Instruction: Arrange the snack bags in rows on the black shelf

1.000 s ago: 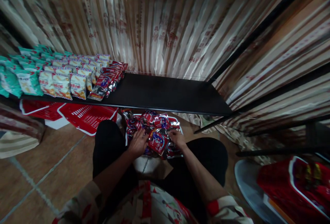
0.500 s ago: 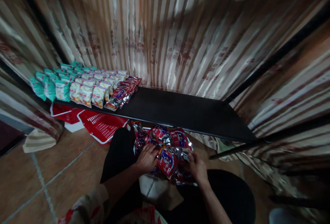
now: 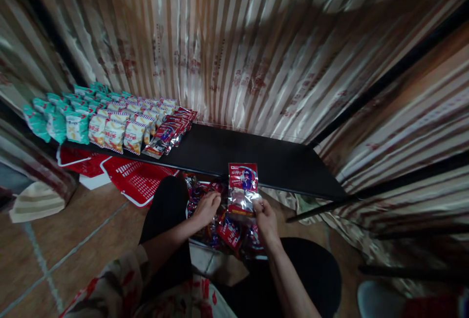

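Observation:
My right hand (image 3: 266, 218) pinches a red snack packet (image 3: 242, 188) by its lower right corner. The packet is upright above the basket, in front of the black shelf's edge. My left hand (image 3: 207, 209) is closed over a pile of similar red and silver packets (image 3: 230, 232) in a basket between my knees; whatever its fingers hold is hidden. On the black shelf (image 3: 234, 152), a row of red packets (image 3: 170, 132) leans beside white snack bags (image 3: 114, 132) and green bags (image 3: 77, 126).
Red plastic baskets (image 3: 139, 181) with white handles stand under the shelf, left of my knee. Striped curtain (image 3: 227, 64) hangs behind the shelf. Black frame bars (image 3: 366, 98) run along the right. Brown tiles (image 3: 91, 269) cover the floor.
My right hand has lifted a red packet up out of the pile towards the shelf edge. The left hand has risen slightly and its fingers have drawn together. The view has shifted a little.

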{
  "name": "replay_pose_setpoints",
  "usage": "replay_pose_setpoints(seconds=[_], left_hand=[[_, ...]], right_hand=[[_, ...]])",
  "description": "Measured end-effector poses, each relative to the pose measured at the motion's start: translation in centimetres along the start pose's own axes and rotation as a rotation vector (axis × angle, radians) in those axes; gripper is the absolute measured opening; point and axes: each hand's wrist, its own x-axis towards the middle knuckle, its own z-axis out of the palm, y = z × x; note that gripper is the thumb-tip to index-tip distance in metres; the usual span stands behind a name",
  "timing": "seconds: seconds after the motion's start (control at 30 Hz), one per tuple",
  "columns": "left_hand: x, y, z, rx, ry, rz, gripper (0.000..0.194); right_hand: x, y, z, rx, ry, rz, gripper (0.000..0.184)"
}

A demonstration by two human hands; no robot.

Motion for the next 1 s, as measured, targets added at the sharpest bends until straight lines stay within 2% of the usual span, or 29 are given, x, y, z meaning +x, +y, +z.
replay_pose_setpoints(seconds=[0.2, 0.27, 0.43, 0.67, 0.87, 1.0], left_hand=[[1.9, -1.1, -1.8, -0.555, 0.175, -0.311, 0.025], [2.3, -1.7, -2.3, -0.596, 0.254, -0.357, 0.028], [3.4, -2.7, -4.4, -0.61, 0.411, -0.374, 0.033], [5.4, -4.2, -9.7, -0.56, 0.567, -0.323, 0.036], [6.8, -7.3, -14.5, -0.37, 0.641, -0.338, 0.041], [7.6, -9.1, -17.4, -0.209, 0.662, -0.361, 0.041]], right_hand=[[-0.4, -2.6, 6.2, 0.274, -0.115, 0.101, 0.03], [-0.4, -3.3, 8.0, 0.327, -0.147, 0.133, 0.029], [0.5, -4.8, 11.4, 0.338, -0.235, 0.113, 0.029], [2.9, -7.4, 16.3, 0.234, -0.354, 0.001, 0.027], [4.1, -10.0, 21.8, 0.035, -0.373, -0.145, 0.015], [4.4, -12.0, 25.0, -0.106, -0.406, -0.182, 0.014]])
